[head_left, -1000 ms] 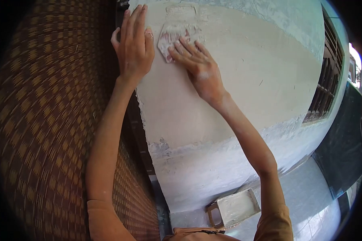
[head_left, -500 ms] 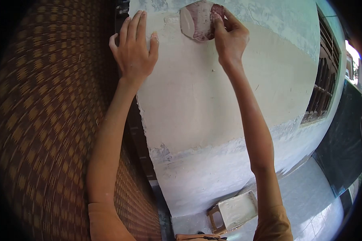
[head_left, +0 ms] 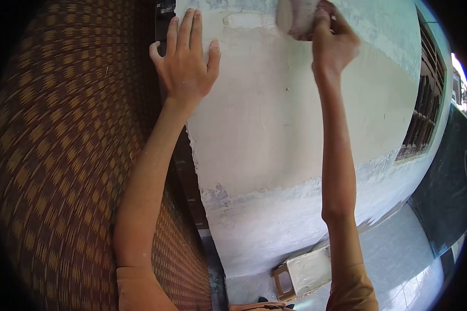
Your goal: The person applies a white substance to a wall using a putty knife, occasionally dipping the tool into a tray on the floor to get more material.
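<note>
Flat against the pale wall (head_left: 259, 129), near its left edge, lies my left hand (head_left: 187, 72), fingers stretched out and thumb apart. It holds nothing. Higher up and to the right, my right hand (head_left: 334, 49) grips a reddish putty scraper (head_left: 298, 18) smeared with white putty, thumb on the near face. The scraper overlaps the wall at the top of the view and is blurred by motion. Between the two hands, a raised strip of white putty (head_left: 248, 20) shows on the wall. Smooth cream coating covers the wall's middle, with rougher bluish-white bands above and below.
A woven bamboo panel (head_left: 62, 150) rises along the left. Below, a shallow tray (head_left: 308, 272) of white putty rests on a small wooden stool (head_left: 283, 282) on the tiled floor (head_left: 384, 254). A barred window (head_left: 423, 98) and a dark sheet (head_left: 443, 181) are at the right.
My right hand has swept the scraper to the right and slightly up, uncovering the putty strip. My left hand stays at the same spot on the wall; the view has shifted a little.
</note>
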Available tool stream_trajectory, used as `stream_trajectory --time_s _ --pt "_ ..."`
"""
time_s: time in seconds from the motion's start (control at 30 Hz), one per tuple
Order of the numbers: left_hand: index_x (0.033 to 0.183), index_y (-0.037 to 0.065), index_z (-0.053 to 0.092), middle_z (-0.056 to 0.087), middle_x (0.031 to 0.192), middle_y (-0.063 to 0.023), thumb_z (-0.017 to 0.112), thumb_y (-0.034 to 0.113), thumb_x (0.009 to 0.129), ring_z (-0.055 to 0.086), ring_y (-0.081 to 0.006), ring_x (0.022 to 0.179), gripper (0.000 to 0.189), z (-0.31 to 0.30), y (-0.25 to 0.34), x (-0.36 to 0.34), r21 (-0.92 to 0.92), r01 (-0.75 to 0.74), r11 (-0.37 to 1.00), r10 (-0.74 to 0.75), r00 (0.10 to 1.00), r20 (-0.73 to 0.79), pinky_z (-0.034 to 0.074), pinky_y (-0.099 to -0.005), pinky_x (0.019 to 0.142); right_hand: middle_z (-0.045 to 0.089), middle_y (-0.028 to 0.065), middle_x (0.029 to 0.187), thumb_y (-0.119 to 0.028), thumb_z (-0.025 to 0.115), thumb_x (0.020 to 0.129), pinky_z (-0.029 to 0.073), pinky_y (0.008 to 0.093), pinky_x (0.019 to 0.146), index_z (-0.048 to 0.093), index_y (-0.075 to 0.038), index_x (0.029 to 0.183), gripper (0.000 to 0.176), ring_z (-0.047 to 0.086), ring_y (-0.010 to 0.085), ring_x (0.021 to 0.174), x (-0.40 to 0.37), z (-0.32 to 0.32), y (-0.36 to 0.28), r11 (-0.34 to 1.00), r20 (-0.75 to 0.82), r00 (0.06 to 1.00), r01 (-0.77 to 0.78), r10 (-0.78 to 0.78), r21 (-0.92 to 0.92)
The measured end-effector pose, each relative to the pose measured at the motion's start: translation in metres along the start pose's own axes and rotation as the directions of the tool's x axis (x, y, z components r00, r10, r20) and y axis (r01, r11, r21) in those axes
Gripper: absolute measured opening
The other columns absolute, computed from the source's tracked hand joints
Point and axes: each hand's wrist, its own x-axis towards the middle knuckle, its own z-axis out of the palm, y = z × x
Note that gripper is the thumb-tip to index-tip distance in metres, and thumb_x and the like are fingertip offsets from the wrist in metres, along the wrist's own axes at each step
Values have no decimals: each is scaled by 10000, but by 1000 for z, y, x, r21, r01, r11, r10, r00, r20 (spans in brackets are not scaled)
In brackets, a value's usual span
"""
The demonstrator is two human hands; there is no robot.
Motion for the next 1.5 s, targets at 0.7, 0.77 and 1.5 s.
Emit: stream_trajectory --time_s 0.7,0.77,1.5 --pt "1457 125 430 432 1500 -11 481 354 937 374 -209 1377 570 3 2 -4 -23 9 1000 -9 1000 -18 245 -537 1000 670 78 673 -112 594 954 465 277 445 694 37 1119 244 567 107 512 -6 3 4 999 -37 999 -34 34 11" --pt "1459 125 427 427 1503 -13 474 354 939 370 -211 1380 570 3 0 -3 -14 5 1000 -5 1000 -15 245 -542 1000 686 86 709 -104 598 949 486 274 499 689 46 1123 247 592 100 576 -12 9 4 998 55 998 -25 21 66" --pt "1426 94 474 459 1477 -36 416 413 947 382 -225 1369 579 7 -5 -6 -28 -39 999 37 997 -68 250 -536 967 690 79 767 -80 611 939 487 253 516 654 52 1188 285 565 92 591 -22 -7 15 994 81 992 -99 94 56"
